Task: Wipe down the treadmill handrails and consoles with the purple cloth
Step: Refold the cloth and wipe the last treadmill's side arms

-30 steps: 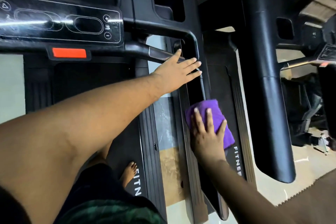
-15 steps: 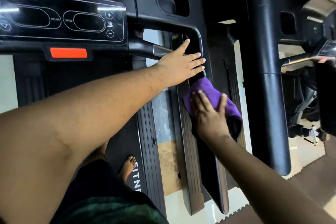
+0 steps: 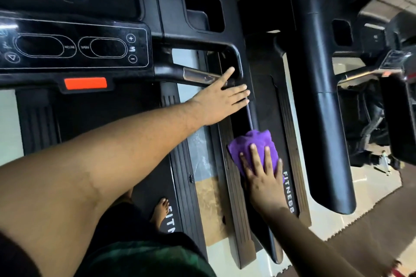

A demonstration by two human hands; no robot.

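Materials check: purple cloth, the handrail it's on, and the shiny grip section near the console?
Cloth: soft, napped fabric, likely microfibre; it bunches in folds under the right hand.
Handrail: black, smooth, semi-gloss, probably moulded plastic or coated metal; faint sheen along its edge.
Grip section: looks like bare polished metal; mirror-like silver reflections.

one head cam only, worn high, looking fwd + steeply down over both arms. close-range wide angle: console top left, handrail centre, left hand and right hand mid-frame, floor far below. no 2nd view to overlap with.
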